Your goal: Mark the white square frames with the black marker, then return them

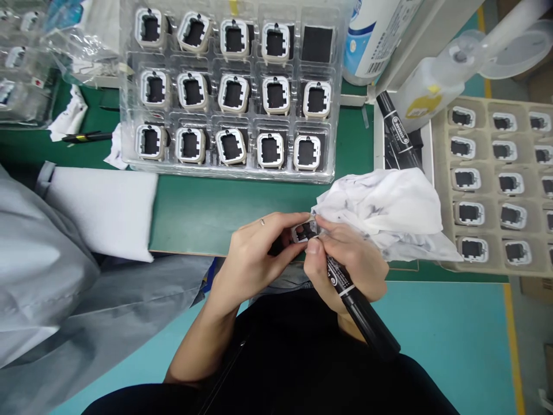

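Between the thumb and fingers of my left hand (254, 253) is a small white frame (301, 232), partly covered by the fingertips. My right hand (352, 259) grips a black marker (356, 302), its thick end pointing down and to the right, its tip end at the frame. Whether the tip touches the frame cannot be made out. A crumpled white cloth (389, 210) with dark smudges lies just beyond my right hand. Above my hands, a clear plastic tray (224, 172) holds rows of similar white frames, with its top right pocket holding none.
A beige tray (444, 124) with more frames stands at the right. Bottles (432, 86) and another marker (395, 121) are at the upper right. On the left, a person's grey sleeve (38, 248) is beside a white foam sheet (103, 202) at the green table's edge (190, 248).
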Available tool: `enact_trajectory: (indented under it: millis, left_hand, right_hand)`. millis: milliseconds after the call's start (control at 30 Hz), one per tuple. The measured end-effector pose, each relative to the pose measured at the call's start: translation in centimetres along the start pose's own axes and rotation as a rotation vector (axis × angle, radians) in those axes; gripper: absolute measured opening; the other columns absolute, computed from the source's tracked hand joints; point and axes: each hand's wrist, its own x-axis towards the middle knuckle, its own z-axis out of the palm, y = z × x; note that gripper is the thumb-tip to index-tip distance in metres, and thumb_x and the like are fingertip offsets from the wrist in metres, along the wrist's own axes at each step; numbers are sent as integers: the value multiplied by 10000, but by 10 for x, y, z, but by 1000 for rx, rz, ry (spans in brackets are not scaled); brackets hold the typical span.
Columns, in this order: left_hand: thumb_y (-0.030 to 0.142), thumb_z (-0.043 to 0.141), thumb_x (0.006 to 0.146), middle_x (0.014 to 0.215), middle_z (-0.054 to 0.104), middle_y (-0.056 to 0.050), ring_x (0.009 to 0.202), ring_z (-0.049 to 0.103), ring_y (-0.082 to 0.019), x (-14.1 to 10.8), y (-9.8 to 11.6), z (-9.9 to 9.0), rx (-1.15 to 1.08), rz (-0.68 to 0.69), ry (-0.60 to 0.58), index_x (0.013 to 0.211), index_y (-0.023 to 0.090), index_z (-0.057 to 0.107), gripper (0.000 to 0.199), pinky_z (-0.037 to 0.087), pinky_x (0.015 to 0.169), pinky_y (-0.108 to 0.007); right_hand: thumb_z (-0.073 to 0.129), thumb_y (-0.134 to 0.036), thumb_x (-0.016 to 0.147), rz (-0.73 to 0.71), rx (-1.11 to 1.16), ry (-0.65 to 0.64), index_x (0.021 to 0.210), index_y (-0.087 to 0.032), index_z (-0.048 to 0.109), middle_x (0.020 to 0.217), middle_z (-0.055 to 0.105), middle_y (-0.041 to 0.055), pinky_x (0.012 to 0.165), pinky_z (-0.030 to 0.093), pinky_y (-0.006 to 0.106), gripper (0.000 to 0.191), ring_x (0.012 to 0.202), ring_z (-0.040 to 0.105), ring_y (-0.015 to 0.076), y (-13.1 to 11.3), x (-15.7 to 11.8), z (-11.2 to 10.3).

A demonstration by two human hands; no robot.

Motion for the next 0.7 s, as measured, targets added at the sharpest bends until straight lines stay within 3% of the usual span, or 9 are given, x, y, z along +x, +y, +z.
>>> enact_trajectory:
  millis: [100,233,433,700]
  left_hand:
    - [216,865,1083,1056,864,-25,822,800,-143,0,0,0,-3,5,-6,1421,257,797,348,671,846,-254]
    - [223,879,1076,1032,858,-16,813,798,-142,0,1,0,-5,-5,-2,1418,261,796,355,671,835,-251]
    - [211,881,1068,1023,853,-7,822,800,-140,-1,2,0,-5,-28,2,1408,269,803,354,664,839,-250]
    - [228,880,1077,1002,840,-3,816,793,-142,1,2,-1,-8,-9,-10,1417,270,799,352,664,843,-254]
  right_hand:
    - [727,-57,1039,-2,11,41,1035,-276,681,725,699,-56,949,831,414,224,670,769,168,0,-1,2]
    - [742,-61,1028,0,-20,107,1064,-252,727,786,760,-20,865,828,378,195,824,885,225,0,0,3]
    - [745,-49,1017,-26,-12,75,1055,-249,725,753,748,-47,929,839,414,204,723,838,199,0,0,2]
    - [773,-63,1014,11,-78,85,1012,-232,711,802,813,-14,884,823,347,180,823,903,217,-2,0,0]
